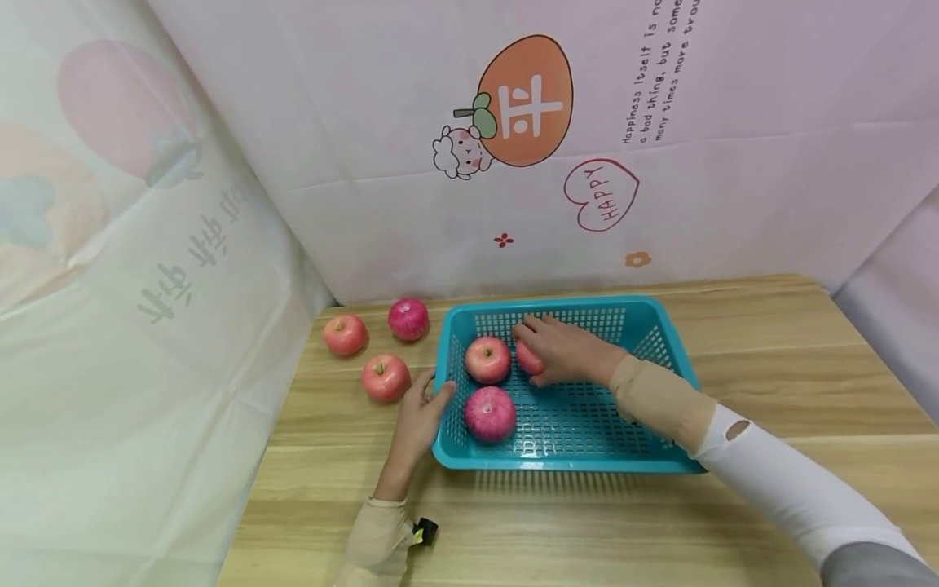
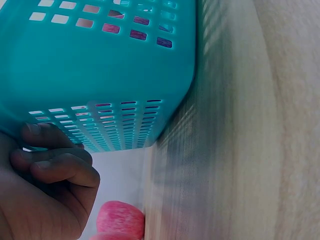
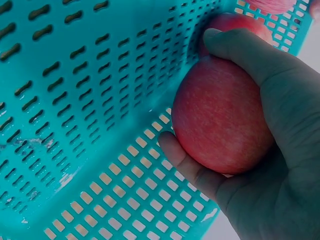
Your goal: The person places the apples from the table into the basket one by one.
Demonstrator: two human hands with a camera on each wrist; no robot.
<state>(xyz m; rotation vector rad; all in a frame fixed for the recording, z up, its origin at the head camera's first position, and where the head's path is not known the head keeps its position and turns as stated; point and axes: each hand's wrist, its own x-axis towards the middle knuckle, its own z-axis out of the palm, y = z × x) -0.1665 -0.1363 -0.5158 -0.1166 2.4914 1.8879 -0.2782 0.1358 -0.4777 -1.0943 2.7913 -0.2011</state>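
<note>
Inside a teal plastic basket [image 1: 572, 465], my right hand [image 1: 570, 352] grips a red apple [image 3: 220, 120], thumb on one side and fingers curled round the other. Most of that apple is covered by the hand in the head view. Two more apples are in the basket's left part: a pinkish-red apple [image 1: 487, 359] and, nearer me, a deeper pink apple [image 1: 490, 414]. My left hand [image 1: 418, 424] holds the basket's left rim, its thumb over the edge and its fingers bent against the outer wall, as the left wrist view shows.
Left of the basket, on the wooden table [image 1: 330, 489], lie a light red apple [image 1: 346, 334], a magenta apple [image 1: 407, 319] and another red apple [image 1: 385, 377] close to my left hand. A printed white cloth [image 1: 381, 220] hangs behind the table; a second cloth [image 1: 147, 408] hangs at left.
</note>
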